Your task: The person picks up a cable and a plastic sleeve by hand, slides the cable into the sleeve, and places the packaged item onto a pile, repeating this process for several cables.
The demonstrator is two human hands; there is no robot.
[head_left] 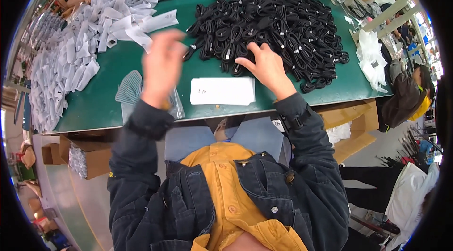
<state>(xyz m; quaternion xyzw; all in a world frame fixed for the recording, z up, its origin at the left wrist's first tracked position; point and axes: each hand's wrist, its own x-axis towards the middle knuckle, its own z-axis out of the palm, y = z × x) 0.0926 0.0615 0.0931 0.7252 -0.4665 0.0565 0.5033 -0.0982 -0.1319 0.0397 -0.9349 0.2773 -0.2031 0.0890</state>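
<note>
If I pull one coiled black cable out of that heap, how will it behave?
Each black coiled cable looks tied into a bundle, so it probably lifts as one fairly light, floppy loop. The heap is tangled, so neighbours may snag and drag along. The right hand rests at its near edge.

Right hand (266, 68) touching black cable pile (273, 20); left hand (163, 62) blurred above green table (101, 104).

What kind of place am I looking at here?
Probably a packing workshop: a green table bearing a heap of coiled black cables, piles of white sleeves, with cardboard boxes underneath.
</note>
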